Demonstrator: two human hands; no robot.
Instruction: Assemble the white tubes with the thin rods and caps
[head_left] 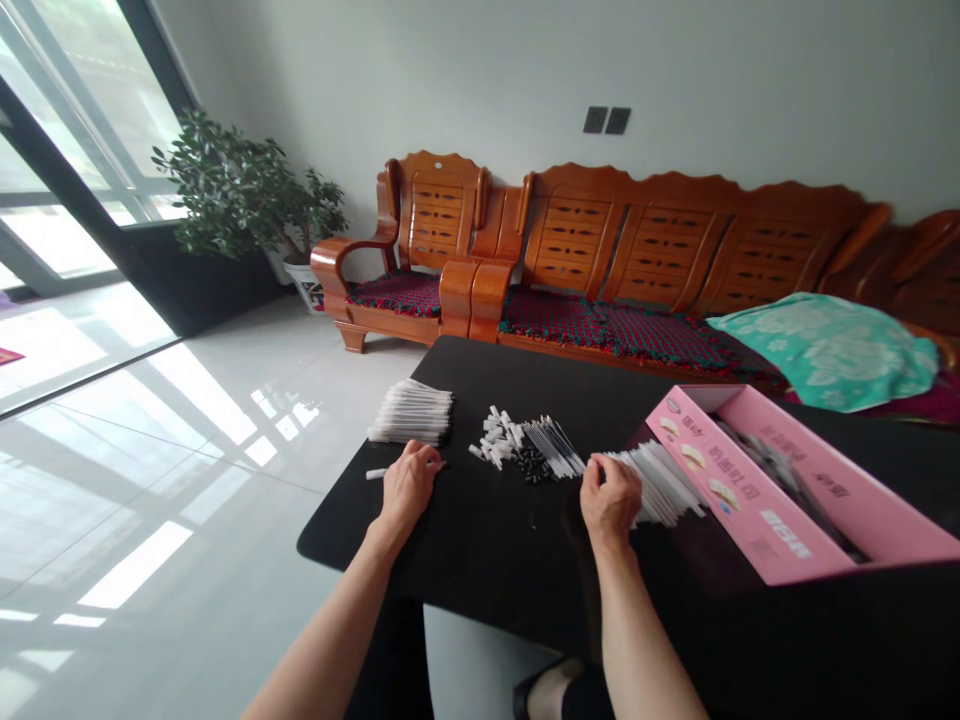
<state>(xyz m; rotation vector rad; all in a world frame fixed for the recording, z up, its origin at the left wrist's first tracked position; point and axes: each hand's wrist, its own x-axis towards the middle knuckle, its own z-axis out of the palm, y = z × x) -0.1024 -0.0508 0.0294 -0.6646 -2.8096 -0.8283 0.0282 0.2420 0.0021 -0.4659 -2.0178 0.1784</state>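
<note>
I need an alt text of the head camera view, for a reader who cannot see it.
A person's left hand holds a white pen beside stacked pens; the right hand is at white tubes. Between the hands on the black table lie white caps, black parts and pen refills, with a pink box at right and a wooden sofa behind.

The pink box (750, 505) carries Chinese print, "吐司" legible, the rest too blurred.

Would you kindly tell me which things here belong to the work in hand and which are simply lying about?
Work, it seems: pens, white pieces, black pieces, refills, tubes, probably the pink box.

Lying about: cloth, plant, bench, chair.
</note>
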